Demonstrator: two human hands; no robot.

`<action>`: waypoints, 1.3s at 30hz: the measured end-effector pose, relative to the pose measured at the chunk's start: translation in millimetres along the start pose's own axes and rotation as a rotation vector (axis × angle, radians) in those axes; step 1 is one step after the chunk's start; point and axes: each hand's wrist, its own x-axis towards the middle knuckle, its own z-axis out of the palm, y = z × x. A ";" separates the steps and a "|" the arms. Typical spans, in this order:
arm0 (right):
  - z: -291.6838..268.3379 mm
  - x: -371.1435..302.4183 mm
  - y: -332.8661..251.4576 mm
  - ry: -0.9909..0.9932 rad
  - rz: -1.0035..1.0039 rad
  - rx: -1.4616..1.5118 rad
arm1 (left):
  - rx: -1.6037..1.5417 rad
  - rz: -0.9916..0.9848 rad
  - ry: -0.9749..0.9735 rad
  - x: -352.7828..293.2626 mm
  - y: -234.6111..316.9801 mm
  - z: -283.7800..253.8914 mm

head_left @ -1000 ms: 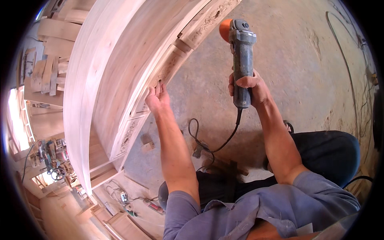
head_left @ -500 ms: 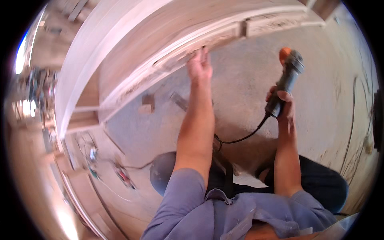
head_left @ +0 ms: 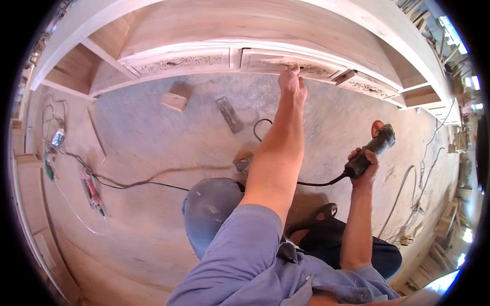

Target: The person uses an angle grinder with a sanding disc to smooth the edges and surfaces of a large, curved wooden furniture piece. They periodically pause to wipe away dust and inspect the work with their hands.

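Observation:
My right hand (head_left: pixel 365 163) is wrapped round the dark body of an angle grinder (head_left: pixel 376 145), held above the floor at the right. An orange disc (head_left: pixel 376 127) shows at its head, and a black cord (head_left: pixel 324 182) trails from its rear end. Ahead of me, my left arm stretches out to a low wooden cabinet. There my left hand (head_left: pixel 292 81) has its fingers bent against the carved middle drawer front (head_left: pixel 263 62), partly covering the carving. To the right, another carved drawer (head_left: pixel 368 85) juts out from the cabinet face. A third carved drawer front (head_left: pixel 181 63) lies to the left.
On the floor are a wooden block (head_left: pixel 174 101), a flat grey tool (head_left: pixel 229 115) and, at far left, a red power tool (head_left: pixel 92 193). Cords (head_left: pixel 138 184) run across the floor on both sides. Wooden panels (head_left: pixel 43 239) stand along the left edge.
The view has swung right, showing more of the cabinet's right end. My left hand has moved to the middle drawer front, fingers now bent. The grinder stays in my right hand, slightly lower.

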 end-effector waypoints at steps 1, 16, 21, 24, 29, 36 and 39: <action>1.2 -2.6 -12.7 0.034 0.005 -0.039 | 0.010 -0.017 -0.046 -0.6 -1.2 -2.9; 2.5 -36.5 -178.4 0.141 0.176 -0.391 | 0.477 0.005 -0.120 1.6 1.6 -18.9; -45.3 -18.1 -131.7 0.098 0.131 -0.437 | 0.241 -0.058 -0.007 -6.3 15.4 -13.7; -66.8 -6.8 -84.7 0.125 -0.020 -0.519 | 0.365 -0.043 -0.020 -26.9 27.7 -3.4; -102.0 15.1 -26.2 0.287 -0.104 -1.114 | 0.876 0.099 -0.129 -64.7 50.2 25.0; -152.8 48.8 7.3 0.514 -0.155 -1.529 | 1.940 1.932 -0.380 -133.5 124.9 113.4; -177.1 51.1 23.0 0.539 -0.212 -1.571 | 2.077 2.146 -0.384 -141.7 154.8 143.1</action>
